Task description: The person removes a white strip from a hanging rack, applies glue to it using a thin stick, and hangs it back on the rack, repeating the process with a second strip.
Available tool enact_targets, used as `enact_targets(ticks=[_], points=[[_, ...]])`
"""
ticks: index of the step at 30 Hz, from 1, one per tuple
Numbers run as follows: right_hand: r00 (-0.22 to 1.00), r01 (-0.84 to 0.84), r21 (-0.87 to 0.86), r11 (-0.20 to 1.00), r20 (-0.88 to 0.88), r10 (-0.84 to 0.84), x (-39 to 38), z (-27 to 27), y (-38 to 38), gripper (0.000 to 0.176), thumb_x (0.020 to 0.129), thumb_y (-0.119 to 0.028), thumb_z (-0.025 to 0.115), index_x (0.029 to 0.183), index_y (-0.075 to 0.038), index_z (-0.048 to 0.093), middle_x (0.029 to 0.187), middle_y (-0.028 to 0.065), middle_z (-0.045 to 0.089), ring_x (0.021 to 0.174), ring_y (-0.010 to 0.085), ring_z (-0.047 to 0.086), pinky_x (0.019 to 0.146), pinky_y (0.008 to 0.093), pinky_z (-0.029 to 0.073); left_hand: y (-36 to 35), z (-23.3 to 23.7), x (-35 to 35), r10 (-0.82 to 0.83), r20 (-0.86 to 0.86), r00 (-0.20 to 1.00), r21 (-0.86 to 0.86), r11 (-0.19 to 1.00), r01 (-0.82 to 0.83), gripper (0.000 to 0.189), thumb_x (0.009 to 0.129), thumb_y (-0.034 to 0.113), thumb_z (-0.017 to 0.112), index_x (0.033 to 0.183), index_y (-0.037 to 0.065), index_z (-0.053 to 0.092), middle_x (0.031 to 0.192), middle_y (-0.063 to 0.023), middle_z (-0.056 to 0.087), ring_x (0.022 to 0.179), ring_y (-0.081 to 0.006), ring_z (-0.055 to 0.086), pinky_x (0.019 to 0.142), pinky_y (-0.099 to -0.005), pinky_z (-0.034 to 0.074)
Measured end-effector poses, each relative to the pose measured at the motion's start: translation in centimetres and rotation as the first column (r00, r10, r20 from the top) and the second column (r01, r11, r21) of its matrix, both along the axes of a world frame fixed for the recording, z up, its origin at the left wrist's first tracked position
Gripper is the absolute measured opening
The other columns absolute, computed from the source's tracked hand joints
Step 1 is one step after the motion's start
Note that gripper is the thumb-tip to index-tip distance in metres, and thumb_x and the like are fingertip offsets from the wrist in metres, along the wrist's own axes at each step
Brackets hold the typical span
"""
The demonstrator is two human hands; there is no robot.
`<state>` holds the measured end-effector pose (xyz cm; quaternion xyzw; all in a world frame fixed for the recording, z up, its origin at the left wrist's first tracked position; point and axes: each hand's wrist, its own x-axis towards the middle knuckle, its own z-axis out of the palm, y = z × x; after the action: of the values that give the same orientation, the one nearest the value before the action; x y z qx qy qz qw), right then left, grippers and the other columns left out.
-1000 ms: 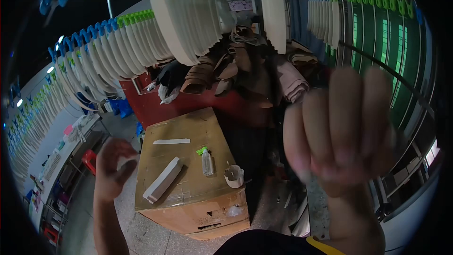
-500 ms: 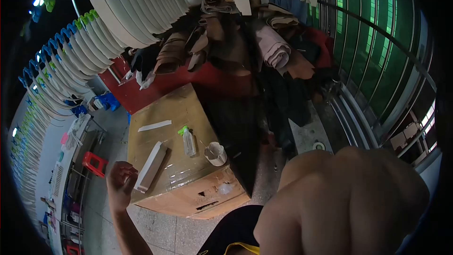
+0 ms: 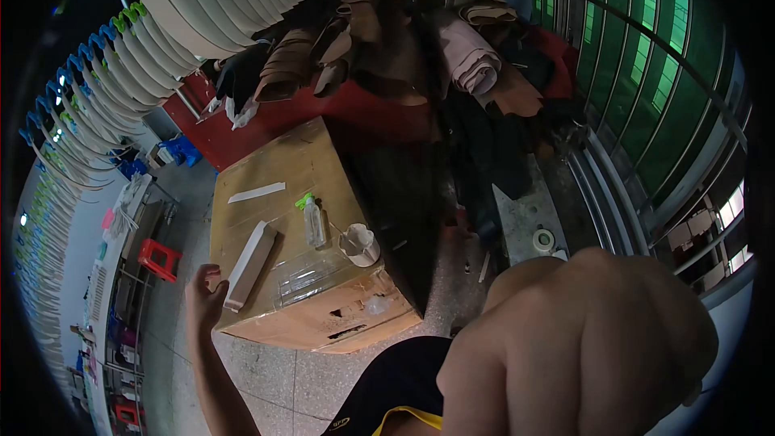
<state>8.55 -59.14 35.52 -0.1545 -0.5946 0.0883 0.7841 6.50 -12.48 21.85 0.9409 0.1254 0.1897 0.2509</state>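
My right hand [image 3: 581, 347] looms large and close to the camera at the lower right, knuckles up; its fingers curl down out of sight, so anything in it is hidden. At the left edge of a cardboard box [image 3: 278, 153], my left hand [image 3: 207, 287] is raised with its fingers bent and apart, holding nothing visible. Beside it on the box lies a long white bar-shaped piece [image 3: 250, 265]. Farther back is a thin white strip [image 3: 257, 192]. A clear bottle with a green top [image 3: 314, 224] and a white cup [image 3: 359, 246] stand to the right.
Rolled fabrics or leathers [image 3: 387, 60] are piled on a red surface [image 3: 274, 125]. Pale curved pieces [image 3: 202, 0] hang from clips at upper left. A red stool [image 3: 159, 260] stands at left. Metal bars [image 3: 613, 73] line the right, near a tape roll [image 3: 543, 240].
The camera view has shifted, moving the box and its items slightly up and left in the picture. My left hand appears a little higher; my right hand remains large at the lower right.
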Motion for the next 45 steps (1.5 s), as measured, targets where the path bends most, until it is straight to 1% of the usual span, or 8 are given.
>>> enact_targets(ticks=[6, 11, 18, 22, 31, 33, 36, 45], points=[[0.999, 0.025, 0.070, 0.997, -0.049, -0.021, 1.7, -1.0, -0.2, 0.031, 0.100, -0.022, 0.044, 0.072, -0.009, 0.045, 0.061, 0.0031, 0.044, 0.044, 0.0132, 0.040, 0.061, 0.0399, 0.054, 3.9, -4.7, 1.0, 0.180, -0.177, 0.968, 0.326, 0.938, -0.115, 0.045, 0.080, 0.018, 0.069, 0.120, 0.003, 0.058, 0.111, -0.0232, 0.065, 0.109, -0.0402, 0.059, 0.092, -0.0419, 0.048], [0.974, 0.217, 0.077, 0.973, -0.076, -0.212, 5.7, -4.4, -0.7, 0.033, 0.099, -0.025, 0.047, 0.070, -0.010, 0.045, 0.061, 0.0026, 0.045, 0.045, 0.0107, 0.040, 0.057, 0.0334, 0.050, 4.1, -5.2, 1.6, 0.201, -0.394, 0.897, 0.271, 0.958, -0.095, 0.024, 0.081, 0.022, 0.069, 0.095, 0.002, 0.065, 0.090, -0.0243, 0.067, 0.088, -0.0415, 0.065, 0.075, -0.0466, 0.050], [0.780, 0.592, -0.359, 0.722, 0.029, -0.625, 10.6, -8.1, 1.6, 0.026, 0.096, -0.018, 0.051, 0.072, -0.007, 0.050, 0.065, 0.0018, 0.051, 0.053, 0.0077, 0.043, 0.055, 0.0263, 0.042, 2.7, -4.1, 1.4, 0.219, -0.373, 0.902, 0.250, 0.960, -0.130, 0.020, 0.082, 0.020, 0.068, 0.086, 0.001, 0.064, 0.084, -0.0233, 0.066, 0.082, -0.0407, 0.065, 0.070, -0.0463, 0.050], [0.538, 0.785, -0.577, 0.226, 0.453, -0.711, 12.6, -9.3, 5.8, 0.013, 0.088, -0.009, 0.064, 0.082, 0.000, 0.057, 0.070, 0.0040, 0.057, 0.063, 0.0088, 0.054, 0.059, 0.0244, 0.045, 1.6, -3.5, 0.8, 0.225, -0.148, 0.963, 0.305, 0.937, -0.172, 0.023, 0.081, 0.019, 0.069, 0.096, 0.004, 0.062, 0.087, -0.0226, 0.067, 0.084, -0.0408, 0.064, 0.071, -0.0474, 0.050], [0.548, 0.803, -0.589, 0.090, 0.669, -0.502, 16.0, -14.0, 11.5, 0.013, 0.083, -0.014, 0.065, 0.086, -0.002, 0.061, 0.076, 0.0106, 0.064, 0.069, 0.0245, 0.064, 0.064, 0.0341, 0.051, -0.5, -3.0, -3.2, 0.190, 0.324, 0.927, 0.189, 0.947, -0.260, 0.024, 0.084, 0.010, 0.068, 0.105, 0.005, 0.058, 0.096, -0.0159, 0.067, 0.088, -0.0323, 0.066, 0.073, -0.0393, 0.051], [0.527, 0.809, -0.587, 0.036, 0.695, -0.488, 16.4, -14.6, 11.4, 0.012, 0.082, -0.013, 0.065, 0.084, -0.002, 0.061, 0.076, 0.0109, 0.065, 0.069, 0.0253, 0.064, 0.064, 0.0342, 0.051, 1.2, -5.7, -4.5, 0.155, 0.476, 0.866, -0.444, 0.892, 0.085, 0.018, 0.091, 0.008, 0.063, 0.106, 0.003, 0.055, 0.101, -0.0111, 0.066, 0.093, -0.0249, 0.064, 0.083, -0.0349, 0.050], [0.488, 0.824, -0.566, -0.013, 0.722, -0.491, 16.8, -15.5, 11.1, 0.012, 0.081, -0.013, 0.064, 0.082, -0.002, 0.061, 0.076, 0.0114, 0.065, 0.068, 0.0264, 0.064, 0.063, 0.0347, 0.051, 0.1, -7.6, -6.0, 0.094, 0.649, 0.755, -0.664, 0.554, 0.502, 0.014, 0.094, 0.006, 0.058, 0.107, 0.003, 0.053, 0.106, -0.0078, 0.062, 0.097, -0.0218, 0.061, 0.092, -0.0377, 0.046], [0.565, 0.758, -0.652, -0.031, 0.679, -0.470, 16.8, -17.0, 11.4, 0.013, 0.080, -0.013, 0.066, 0.082, -0.001, 0.062, 0.074, 0.0120, 0.067, 0.065, 0.0231, 0.066, 0.061, 0.0324, 0.051, -6.8, -9.8, -5.1, 0.102, 0.739, 0.666, -0.660, 0.307, 0.686, 0.021, 0.088, 0.004, 0.064, 0.106, 0.009, 0.054, 0.093, -0.0044, 0.061, 0.088, -0.0205, 0.053, 0.083, -0.0376, 0.042]])
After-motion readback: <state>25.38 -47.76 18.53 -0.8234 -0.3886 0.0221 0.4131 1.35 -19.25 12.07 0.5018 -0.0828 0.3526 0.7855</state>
